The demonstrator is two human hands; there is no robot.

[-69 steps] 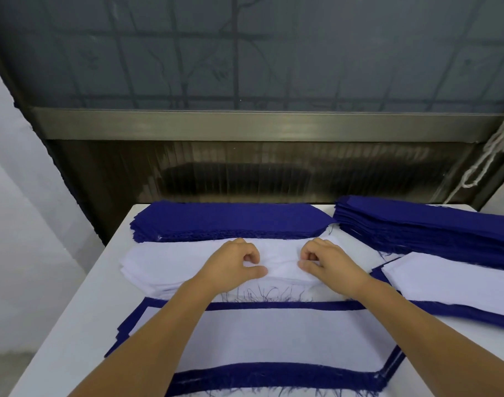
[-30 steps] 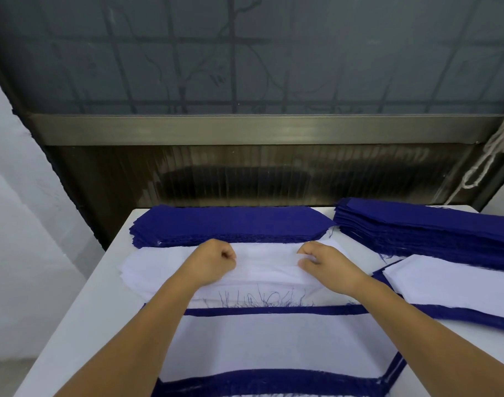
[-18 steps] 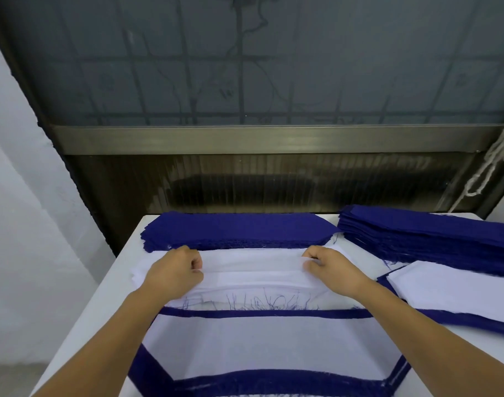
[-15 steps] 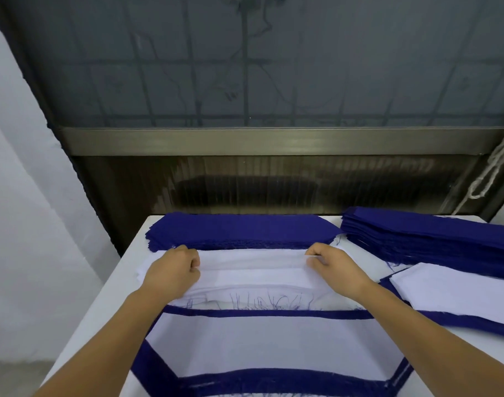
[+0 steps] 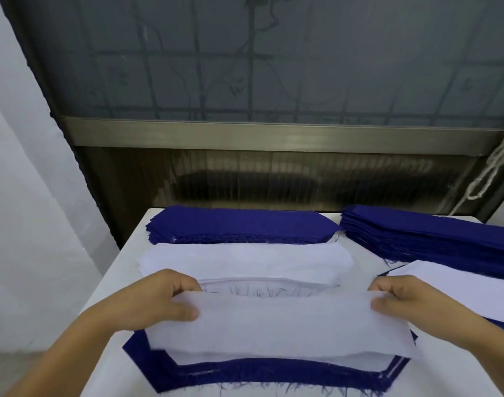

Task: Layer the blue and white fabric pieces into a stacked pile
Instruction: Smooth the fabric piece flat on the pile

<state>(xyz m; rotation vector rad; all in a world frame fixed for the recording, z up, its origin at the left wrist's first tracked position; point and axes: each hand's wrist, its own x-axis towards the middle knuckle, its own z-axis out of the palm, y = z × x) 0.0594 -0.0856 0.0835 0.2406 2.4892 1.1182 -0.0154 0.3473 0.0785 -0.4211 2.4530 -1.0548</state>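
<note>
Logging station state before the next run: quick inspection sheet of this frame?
Surface: white table, mostly covered by fabric.
Job's things: white piece held stretched above the layered blue-and-white pile; white stack behind it; blue stack at the far edge; second blue stack far right; white sheet near right.
Clutter: loose blue threads beside the white stack.
Grippers: left hand and right hand each pinch one end of the white piece.
Cables: pale cord hanging at right.
Surroundings: frosted window, metal sill.
</note>
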